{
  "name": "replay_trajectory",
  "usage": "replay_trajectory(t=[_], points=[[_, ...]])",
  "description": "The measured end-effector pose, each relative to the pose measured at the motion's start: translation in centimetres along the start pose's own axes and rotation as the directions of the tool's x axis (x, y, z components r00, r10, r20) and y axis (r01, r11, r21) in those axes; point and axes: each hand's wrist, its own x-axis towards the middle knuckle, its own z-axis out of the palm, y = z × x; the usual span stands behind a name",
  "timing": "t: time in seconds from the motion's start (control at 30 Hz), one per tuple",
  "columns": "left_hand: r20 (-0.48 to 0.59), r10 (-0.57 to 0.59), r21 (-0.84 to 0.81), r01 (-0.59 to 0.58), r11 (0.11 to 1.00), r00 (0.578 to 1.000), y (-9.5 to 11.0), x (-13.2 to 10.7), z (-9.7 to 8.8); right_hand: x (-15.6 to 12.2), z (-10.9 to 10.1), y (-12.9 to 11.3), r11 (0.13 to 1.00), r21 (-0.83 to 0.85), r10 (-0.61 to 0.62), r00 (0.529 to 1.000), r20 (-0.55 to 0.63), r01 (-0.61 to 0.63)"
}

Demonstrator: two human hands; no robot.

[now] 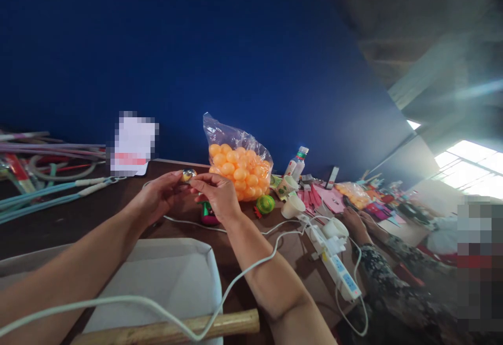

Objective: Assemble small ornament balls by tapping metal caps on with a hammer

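My left hand (pixel 159 196) pinches a small shiny silver-and-gold round piece (pixel 189 175) between thumb and fingertips; its exact kind is too small to make out. From the other side, the fingertips of my right hand (pixel 218 194) close in on the same piece and appear to touch it. Just behind my right hand stands a clear plastic bag of orange balls (pixel 241 169). A green and magenta item (pixel 209 214) lies under my right hand, partly hidden. To the right of that hand is a round green item with red at its edge (pixel 264 205).
A white power strip (pixel 337 266) trails white cables across the brown table. White cups (pixel 293 206) and a bottle (pixel 297 163) stand nearby. A wooden stick (pixel 231 322) and pale tray (pixel 173 261) are in front. Light-blue cords (pixel 47 199) lie left; a co-worker's hands (pixel 356 224) are right.
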Motion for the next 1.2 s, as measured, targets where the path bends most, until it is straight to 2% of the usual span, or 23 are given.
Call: replay_trajectory(t=[0.23, 0.43, 0.77, 1.2], points=[[0.012, 0.005, 0.044, -0.006, 0.999, 1.000, -0.2, 0.1, -0.2, 0.2, -0.1, 0.3, 1.000, 0.027, 0.010, 0.999, 0.035, -0.011], [0.074, 0.002, 0.064, -0.006, 0.998, 0.997, -0.5, 0.3, -0.7, 0.3, -0.4, 0.4, 0.998, 0.018, 0.057, 0.997, 0.042, -0.057], [0.066, -0.010, 0.055, 0.006, 0.998, 0.998, -0.3, 0.0, 0.0, 0.8, -1.2, 0.4, 0.981, 0.095, 0.163, 0.985, 0.063, -0.168], [0.034, -0.019, 0.104, 0.015, 0.995, 0.999, -0.4, -0.3, 0.6, 1.0, -1.7, -0.1, 0.975, 0.109, 0.185, 0.978, 0.093, -0.195]])
